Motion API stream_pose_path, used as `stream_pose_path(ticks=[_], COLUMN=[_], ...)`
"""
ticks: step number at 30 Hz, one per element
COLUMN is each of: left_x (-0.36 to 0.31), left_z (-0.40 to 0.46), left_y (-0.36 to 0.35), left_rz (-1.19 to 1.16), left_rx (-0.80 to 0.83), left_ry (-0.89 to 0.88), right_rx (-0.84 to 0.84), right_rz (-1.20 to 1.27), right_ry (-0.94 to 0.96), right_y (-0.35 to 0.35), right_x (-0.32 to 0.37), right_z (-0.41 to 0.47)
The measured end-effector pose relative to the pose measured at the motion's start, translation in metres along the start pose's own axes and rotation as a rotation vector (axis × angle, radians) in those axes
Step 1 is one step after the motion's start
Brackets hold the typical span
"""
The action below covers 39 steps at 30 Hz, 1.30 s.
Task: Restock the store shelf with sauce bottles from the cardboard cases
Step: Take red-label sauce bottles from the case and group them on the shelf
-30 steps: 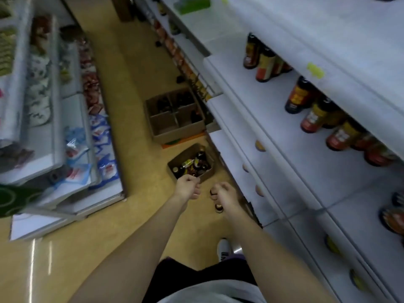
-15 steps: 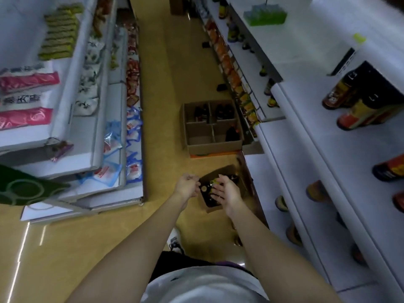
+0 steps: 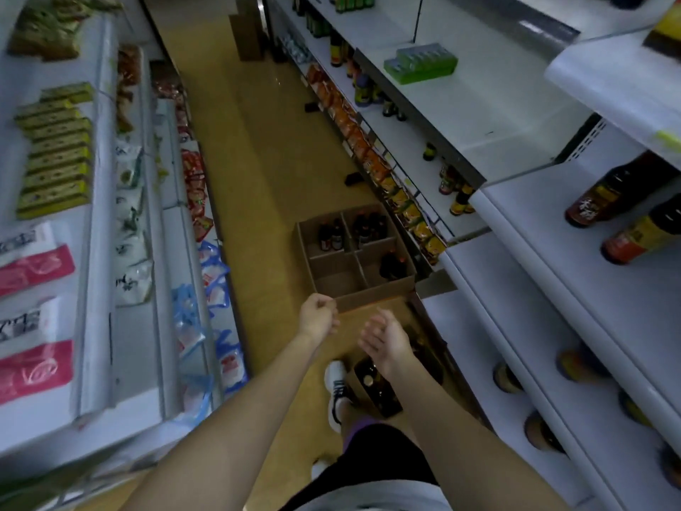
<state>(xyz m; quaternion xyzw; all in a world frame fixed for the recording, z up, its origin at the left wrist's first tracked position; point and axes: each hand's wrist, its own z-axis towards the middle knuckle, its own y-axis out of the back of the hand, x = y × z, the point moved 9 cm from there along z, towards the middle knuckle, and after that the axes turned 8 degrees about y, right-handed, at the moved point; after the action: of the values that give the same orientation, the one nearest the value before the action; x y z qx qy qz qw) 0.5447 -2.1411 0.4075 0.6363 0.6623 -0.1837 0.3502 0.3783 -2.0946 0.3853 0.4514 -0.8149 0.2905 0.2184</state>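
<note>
The sauce bottles wait in two places on the floor: a divided cardboard case (image 3: pixel 353 252) at about twelve o'clock from the hands, with a few dark bottles (image 3: pixel 329 236) standing in its far compartments and one at its right, and a second, nearer box (image 3: pixel 379 392) at about six o'clock, partly hidden under the right forearm, where a capped bottle top (image 3: pixel 367 380) shows. The left hand (image 3: pixel 317 316) hangs above the near edge of the divided case with its fingers curled in and nothing visible in them. The right hand (image 3: pixel 387 339) is beside it, fingers loose and spread, also holding nothing. The two hands are near each other but apart. At three o'clock runs the white shelf (image 3: pixel 545 289), with a few sauce bottles (image 3: pixel 604 195) lying back on its upper tier and wide bare stretches in front of them. The step in hand looks like the reach for the next bottles. The next move likely calls for lowering both hands into a box, closing each round a bottle neck, then lifting and turning right to the shelf.
</note>
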Motion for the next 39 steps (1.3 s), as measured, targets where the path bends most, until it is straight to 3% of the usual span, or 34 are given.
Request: stream_pose_path(ticks=[13, 21, 30, 39], left_x=[-0.172, -0.236, -0.29, -0.298], left_z=[0.169, 0.257, 0.378, 0.443], left_y=[0.007, 0.006, 0.001, -0.043], left_rz=[0.2, 0.226, 0.295, 0.427], left_rx=[0.036, 0.101, 0.241, 0.35], left_ry=[-0.042, -0.036, 0.047, 0.149], right_rx=[-0.041, -0.087, -0.287, -0.543], right_rz=[0.109, 0.111, 0.148, 0.265], right_ry=[0.016, 0.043, 0.031, -0.001], right_y=[-0.123, -0.179, -0.237, -0.225], right_x=[0.09, 0.143, 0.185, 0.179], right_z=[0.157, 0.225, 0.306, 0.357])
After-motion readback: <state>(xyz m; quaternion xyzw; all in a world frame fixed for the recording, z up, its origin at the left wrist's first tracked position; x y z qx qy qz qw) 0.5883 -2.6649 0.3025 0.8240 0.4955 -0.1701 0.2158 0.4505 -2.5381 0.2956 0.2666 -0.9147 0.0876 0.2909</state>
